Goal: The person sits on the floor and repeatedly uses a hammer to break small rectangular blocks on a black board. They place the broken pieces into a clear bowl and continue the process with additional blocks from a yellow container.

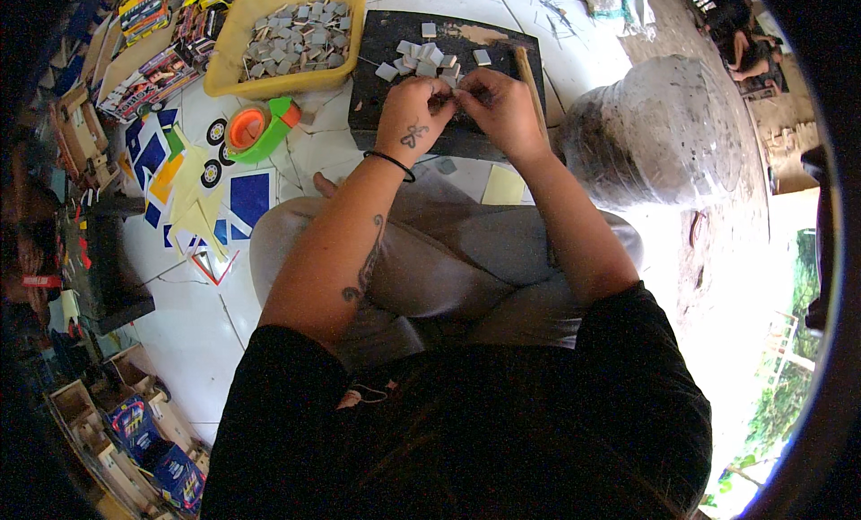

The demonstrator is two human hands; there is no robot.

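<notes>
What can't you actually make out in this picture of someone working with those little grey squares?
- Head view: what the left hand and right hand pinch between them; the fingertips cover it.
- Whether the small grey squares on the dark board have any markings; too small.
- The bottom of the yellow tub; its pile of squares hides it.
- The contents of the large clear plastic bag; glare washes it out.

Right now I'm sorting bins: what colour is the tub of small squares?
Yellow tub, head view.

A small grey square tile (451,87) sits pinched between fingertips above a dark board (387,44), beside a loose pile of tiles (421,59).
</notes>
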